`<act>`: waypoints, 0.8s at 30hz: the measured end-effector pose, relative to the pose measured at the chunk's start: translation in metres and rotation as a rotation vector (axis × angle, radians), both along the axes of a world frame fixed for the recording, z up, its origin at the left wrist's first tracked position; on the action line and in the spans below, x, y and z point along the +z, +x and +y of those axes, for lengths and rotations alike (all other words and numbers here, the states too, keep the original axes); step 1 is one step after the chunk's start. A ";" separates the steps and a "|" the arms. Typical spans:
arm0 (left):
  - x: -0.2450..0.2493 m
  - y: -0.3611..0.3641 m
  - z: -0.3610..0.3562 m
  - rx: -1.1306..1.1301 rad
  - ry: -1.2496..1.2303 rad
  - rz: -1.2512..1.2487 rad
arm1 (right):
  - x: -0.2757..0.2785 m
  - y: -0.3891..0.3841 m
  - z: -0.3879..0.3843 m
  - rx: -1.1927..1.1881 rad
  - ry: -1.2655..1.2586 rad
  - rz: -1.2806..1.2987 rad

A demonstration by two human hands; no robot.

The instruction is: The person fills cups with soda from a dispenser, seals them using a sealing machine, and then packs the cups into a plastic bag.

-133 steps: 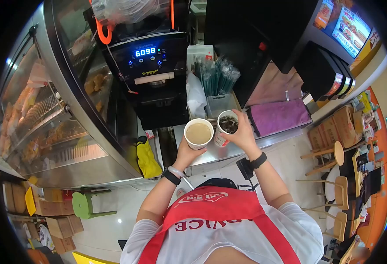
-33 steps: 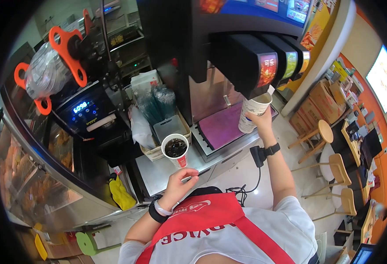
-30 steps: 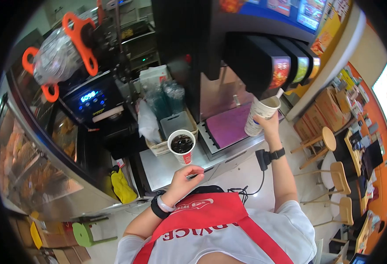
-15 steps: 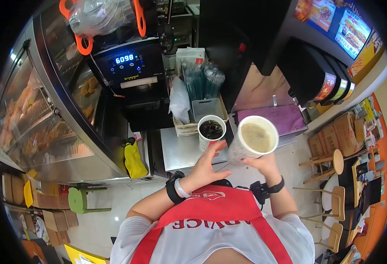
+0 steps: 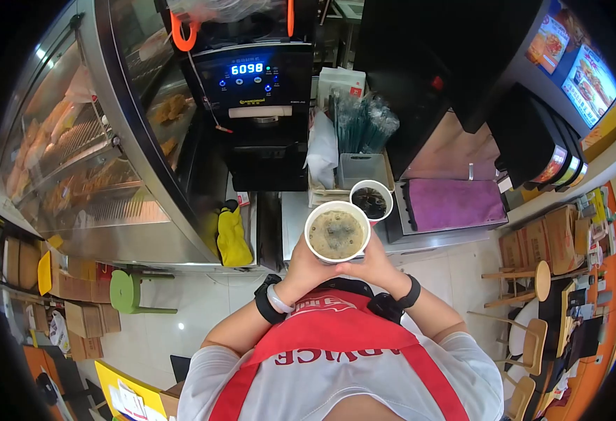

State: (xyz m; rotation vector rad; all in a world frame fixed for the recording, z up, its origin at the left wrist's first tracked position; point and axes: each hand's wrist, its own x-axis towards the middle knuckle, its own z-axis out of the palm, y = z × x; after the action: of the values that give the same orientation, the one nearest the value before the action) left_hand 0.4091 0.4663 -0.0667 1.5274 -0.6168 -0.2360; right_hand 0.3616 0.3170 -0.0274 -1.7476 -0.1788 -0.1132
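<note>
Both of my hands are wrapped round a large paper cup (image 5: 337,232) filled with a brownish, foamy drink, held in front of my red apron. My left hand (image 5: 303,269) grips its left side, and my right hand (image 5: 376,265) grips its right side. Behind it and a little to the right, a second cup (image 5: 371,201) with a dark drink and ice stands near the counter's front edge. The held cup hides part of that cup's lower body.
Behind the cups is a basket (image 5: 330,194) with wrapped straws. A black machine (image 5: 262,88) showing 6098 and a glass food cabinet (image 5: 83,154) stand left. A purple cloth (image 5: 454,203) lies right, below a black dispenser (image 5: 539,140). Yellow gloves (image 5: 233,237) hang at the counter edge.
The large cup has moved left, in front of my body. My left hand, open before, has closed round it beside my right hand. The view has shifted, so the background appears further right.
</note>
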 end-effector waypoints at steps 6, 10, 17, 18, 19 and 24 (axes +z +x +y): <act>-0.020 0.020 0.014 0.082 0.177 -0.141 | 0.009 0.003 -0.042 -0.353 -0.511 -0.388; -0.041 0.034 0.013 0.124 0.168 -0.116 | 0.002 0.010 -0.056 -0.425 -0.547 -0.283; -0.064 0.053 -0.002 0.214 0.217 -0.124 | -0.010 0.020 -0.058 -0.391 -0.597 -0.169; -0.065 0.054 -0.004 0.231 0.227 -0.102 | -0.011 0.021 -0.058 -0.395 -0.611 -0.173; -0.065 0.056 -0.006 0.229 0.225 -0.103 | -0.012 0.021 -0.058 -0.397 -0.613 -0.173; -0.067 0.064 -0.010 0.118 0.104 -0.071 | -0.013 0.019 -0.060 -0.429 -0.595 -0.122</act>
State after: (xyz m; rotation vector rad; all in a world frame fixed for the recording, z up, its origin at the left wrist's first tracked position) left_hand 0.4732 0.4565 -0.1332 1.6721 -0.5753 -0.1258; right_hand 0.3809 0.2573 -0.0404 -2.3546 0.0909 -0.5234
